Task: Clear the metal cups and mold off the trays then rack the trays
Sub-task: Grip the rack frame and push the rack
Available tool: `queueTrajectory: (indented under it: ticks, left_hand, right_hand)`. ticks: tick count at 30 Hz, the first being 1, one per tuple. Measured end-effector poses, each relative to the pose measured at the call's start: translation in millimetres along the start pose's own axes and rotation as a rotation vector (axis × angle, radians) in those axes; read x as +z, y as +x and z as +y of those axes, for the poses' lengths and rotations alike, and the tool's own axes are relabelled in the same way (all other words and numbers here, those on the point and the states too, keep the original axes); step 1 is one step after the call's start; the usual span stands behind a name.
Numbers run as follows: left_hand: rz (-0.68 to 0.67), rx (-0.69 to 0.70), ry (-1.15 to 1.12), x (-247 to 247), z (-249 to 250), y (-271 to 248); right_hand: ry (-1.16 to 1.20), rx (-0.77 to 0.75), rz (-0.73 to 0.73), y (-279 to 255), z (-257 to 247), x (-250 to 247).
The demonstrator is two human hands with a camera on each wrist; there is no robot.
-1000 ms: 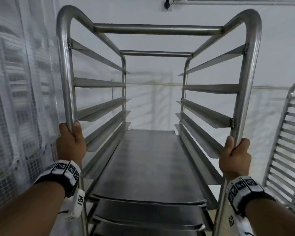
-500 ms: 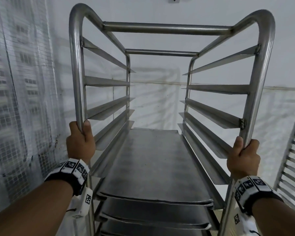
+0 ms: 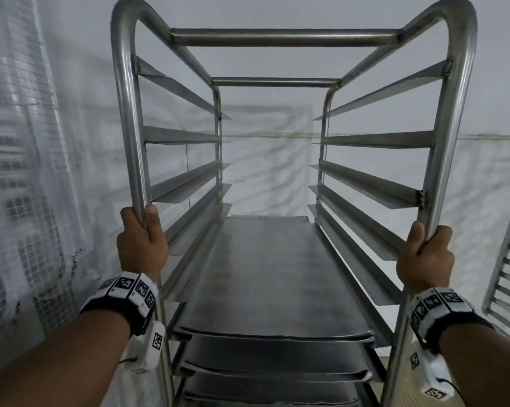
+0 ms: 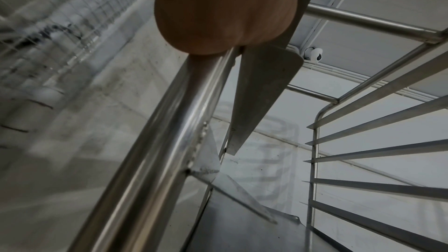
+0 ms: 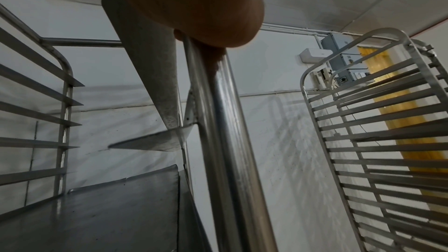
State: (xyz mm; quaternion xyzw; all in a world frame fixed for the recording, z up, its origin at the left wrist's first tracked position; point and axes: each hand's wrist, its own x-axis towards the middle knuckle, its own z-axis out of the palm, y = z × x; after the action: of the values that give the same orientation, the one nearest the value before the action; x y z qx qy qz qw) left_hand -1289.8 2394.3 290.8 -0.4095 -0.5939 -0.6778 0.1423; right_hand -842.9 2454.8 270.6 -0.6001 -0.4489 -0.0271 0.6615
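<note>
A tall steel tray rack (image 3: 286, 36) stands right in front of me, its open end facing me. My left hand (image 3: 140, 233) grips the rack's near left post (image 3: 128, 127), and my right hand (image 3: 427, 251) grips the near right post (image 3: 450, 142). Several flat metal trays (image 3: 271, 277) sit stacked on the rack's lower runners; the upper runners (image 3: 377, 139) hold nothing. The wrist views show each palm (image 4: 225, 10) (image 5: 191, 3) wrapped round its shiny post (image 4: 155, 150) (image 5: 227, 141). No metal cups or mold are in view.
A white sheeted wall (image 3: 265, 160) lies just behind the rack, and a mesh-backed plastic curtain (image 3: 21, 171) hangs on the left. A second, empty rack (image 3: 509, 268) (image 5: 378, 141) stands close on the right. A yellow strip curtain (image 5: 397, 114) shows beyond it.
The rack has shifted right and grown larger in the head view, and the second rack has slid toward the right edge. Both hands keep the same grip on the posts.
</note>
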Motion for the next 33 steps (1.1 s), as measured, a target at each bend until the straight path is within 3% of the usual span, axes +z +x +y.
queueTrajectory:
  ticks: [33]
  left_hand:
    - [0.031,-0.028,0.079,83,-27,24]
  right_hand:
    - [0.021,-0.019,-0.076,53,35,88]
